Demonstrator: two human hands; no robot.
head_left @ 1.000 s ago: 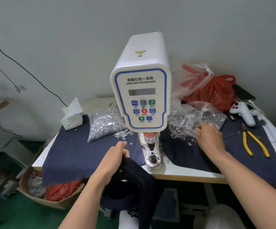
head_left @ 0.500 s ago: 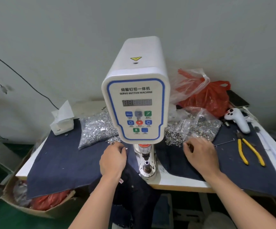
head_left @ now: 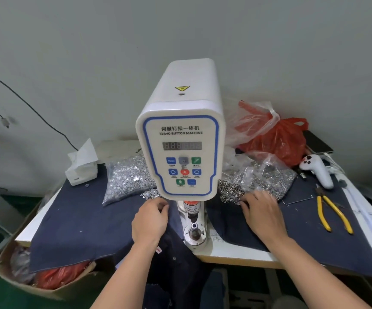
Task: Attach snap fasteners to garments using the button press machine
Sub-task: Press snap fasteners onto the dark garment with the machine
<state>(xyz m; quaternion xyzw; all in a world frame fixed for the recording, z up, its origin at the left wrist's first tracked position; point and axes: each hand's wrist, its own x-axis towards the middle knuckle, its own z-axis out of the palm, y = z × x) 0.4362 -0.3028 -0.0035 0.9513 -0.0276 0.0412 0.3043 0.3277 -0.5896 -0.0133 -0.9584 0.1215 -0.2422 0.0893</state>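
The white servo button machine (head_left: 180, 152) stands at the table's middle, its lower die (head_left: 194, 228) bare. My left hand (head_left: 150, 221) grips the dark garment (head_left: 176, 262) just left of the die; the rest of the garment hangs over the table's front edge. My right hand (head_left: 261, 214) lies palm down to the right of the machine, fingertips touching a loose pile of metal snap rings (head_left: 230, 192). A clear bag of silver snap caps (head_left: 129, 177) lies to the left of the machine, with a small loose heap (head_left: 150, 194) beside my left hand.
Denim cloth (head_left: 80, 219) covers the table on both sides. A tissue box (head_left: 81, 170) sits far left. A clear bag of rings (head_left: 267, 175), a red plastic bag (head_left: 278, 139), a white controller (head_left: 316, 169) and yellow pliers (head_left: 332, 215) lie on the right. A cardboard box (head_left: 47, 284) sits below left.
My left hand has lifted the garment from below the table edge up beside the die. My right hand has shifted left and nearer, from the bag to the loose ring pile.
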